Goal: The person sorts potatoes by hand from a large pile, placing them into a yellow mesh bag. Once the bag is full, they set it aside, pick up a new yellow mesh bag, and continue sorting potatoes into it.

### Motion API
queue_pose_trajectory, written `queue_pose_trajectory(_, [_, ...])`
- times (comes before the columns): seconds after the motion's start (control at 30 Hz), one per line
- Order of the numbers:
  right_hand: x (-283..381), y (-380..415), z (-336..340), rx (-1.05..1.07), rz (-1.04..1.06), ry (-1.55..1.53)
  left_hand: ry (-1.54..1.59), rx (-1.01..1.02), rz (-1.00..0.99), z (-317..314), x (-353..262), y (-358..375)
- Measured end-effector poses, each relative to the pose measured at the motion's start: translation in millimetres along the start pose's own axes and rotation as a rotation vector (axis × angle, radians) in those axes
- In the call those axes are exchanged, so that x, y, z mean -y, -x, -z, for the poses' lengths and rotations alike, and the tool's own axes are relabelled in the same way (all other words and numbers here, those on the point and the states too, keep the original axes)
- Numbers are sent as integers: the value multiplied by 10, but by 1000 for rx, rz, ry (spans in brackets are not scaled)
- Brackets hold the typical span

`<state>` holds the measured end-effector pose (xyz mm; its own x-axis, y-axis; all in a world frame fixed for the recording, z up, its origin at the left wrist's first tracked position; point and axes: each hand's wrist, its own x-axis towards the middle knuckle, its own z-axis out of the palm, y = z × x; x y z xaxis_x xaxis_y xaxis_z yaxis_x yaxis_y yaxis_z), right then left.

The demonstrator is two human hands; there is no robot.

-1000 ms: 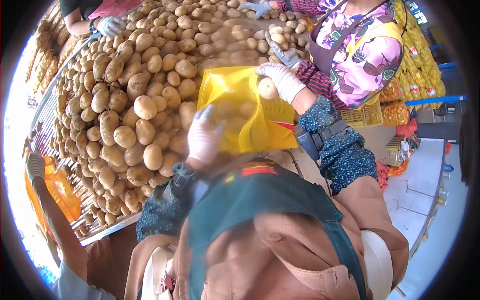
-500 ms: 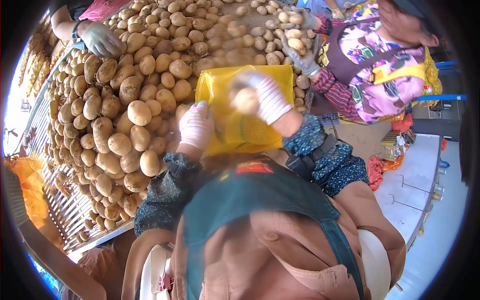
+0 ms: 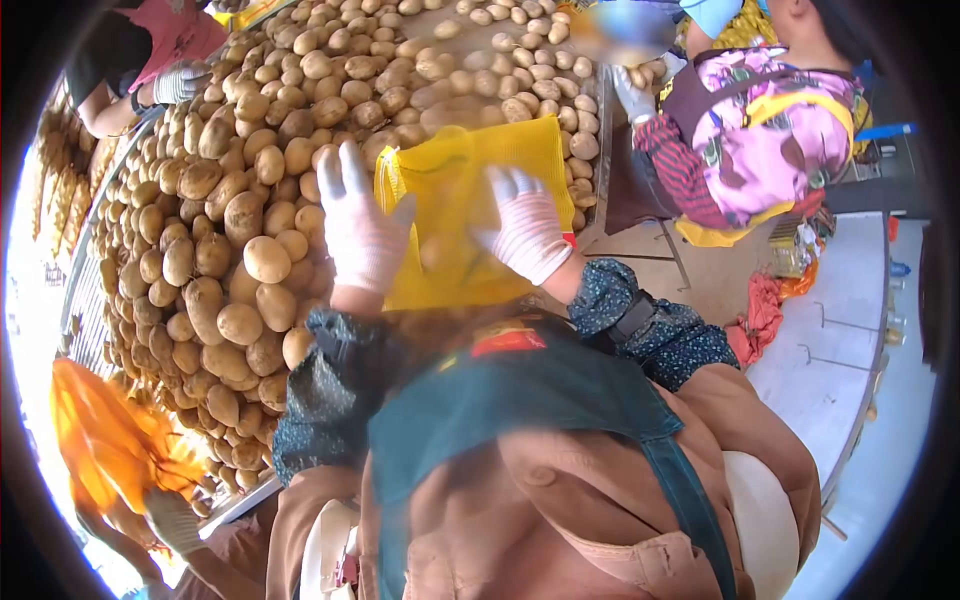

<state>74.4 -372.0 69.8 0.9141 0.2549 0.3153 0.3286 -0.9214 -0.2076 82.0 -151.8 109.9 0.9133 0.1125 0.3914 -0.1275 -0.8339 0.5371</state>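
Note:
A yellow mesh bag [image 3: 465, 270] lies flat in front of me against the edge of a big heap of potatoes [image 3: 240, 325]. My left hand [image 3: 362, 235], in a white glove, is raised at the bag's left edge with its fingers spread and nothing in it. Over the right part of the bag hovers my right hand [image 3: 522, 228], gloved in white with pink stripes, its fingers apart and no potato in it. Faint rounded shapes show through the mesh between my hands.
At the right a person in a flowered top [image 3: 770, 130] holds potatoes in a gloved hand [image 3: 635, 95]. Another person's gloved hand [image 3: 180, 82] rests on the heap at upper left. Lower left, gloved hands hold an orange mesh bag [image 3: 110, 430]. A white table [image 3: 820, 330] stands right.
My right hand has let go of the potato it held over the bag. My left hand has opened and spread its fingers. At lower left, the orange bag has been lifted into fuller view.

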Motion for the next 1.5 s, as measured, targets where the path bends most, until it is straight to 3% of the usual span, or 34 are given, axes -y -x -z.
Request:
queue_pose_trajectory(0.03, [0,3,86,135,-78,-196,-78,88,-28,-4,-41,-113])
queue_pose_trajectory(0.13, [71,123,151,197,85,-371,-329,291,-112,-180,-82,-392])
queue_pose_trajectory(0.27, [399,-114,348,632,84,-278,-494,529,-101,-466,-69,-713])
queue_pose_trajectory(0.37, [282,-147,103,716,130,-213,-493,610,-107,-571,118,-789])
queue_pose_trajectory(0.4, [242,-109,156,649,10,-245,-484,626,-105,-562,159,-786])
queue_pose_trajectory(0.47, [17,92,362,518,-236,-302,-209,262,-316,-560,455,-618])
queue_pose_trajectory(0.53, [-316,365,344,297,-367,-504,313,334,-92,-548,544,-612])
queue_pose_trajectory(0.57, [-452,465,301,232,-450,-636,561,443,39,-798,867,-704])
queue_pose_trajectory(0.6, [-485,487,372,176,-531,-790,714,595,197,-484,458,-745])
queue_pose_trajectory(0.67, [-552,496,560,46,-673,-1099,962,544,334,-313,-30,-793])
queue_pose_trajectory(0.7, [-659,488,538,-25,-683,-1365,894,515,279,-259,-153,-892])
queue_pose_trajectory(0.73, [-634,463,749,-100,-680,-1589,903,483,365,-9,-604,-894])
queue_pose_trajectory(0.77, [-597,415,1100,-183,-666,-1812,874,431,136,79,-741,-987])
queue_pose_trajectory(0.8, [-666,432,1421,-156,-668,-1845,1064,466,241,133,-814,-1121])
queue_pose_trajectory(0.83, [-704,470,1688,-221,-485,-1933,1189,401,363,507,-1426,-947])
queue_pose_trajectory(0.9, [-746,552,2173,-378,-248,-1953,1486,718,390,736,-1709,-1126])
queue_pose_trajectory(0.93, [-737,596,2423,-491,-239,-1927,1528,720,236,859,-1988,-1088])
queue_pose_trajectory(1.0, [-1381,877,2602,-589,215,-1284,1483,544,112,1042,-2464,-1076])
queue_pose_trajectory(1.07, [-1234,958,3282,-728,182,-1560,1617,915,-69,1214,-2794,-1122])
queue_pose_trajectory(1.13, [-1174,1101,3899,-820,248,-1661,1631,920,-152,1276,-3169,-994])
queue_pose_trajectory(1.17, [-1340,1208,4004,-979,270,-1125,1631,908,-187,1286,-3362,-903])
queue_pose_trajectory(1.23, [-1539,1459,4228,-1105,203,-406,1643,916,-242,1307,-3701,-754])
queue_pose_trajectory(1.33, [-1594,2002,4642,-1134,-25,97,1654,952,-299,1271,-4123,-511])
queue_pose_trajectory(1.5, [-1885,2722,5114,-1086,-137,420,1671,1013,-354,1156,-4771,-118])
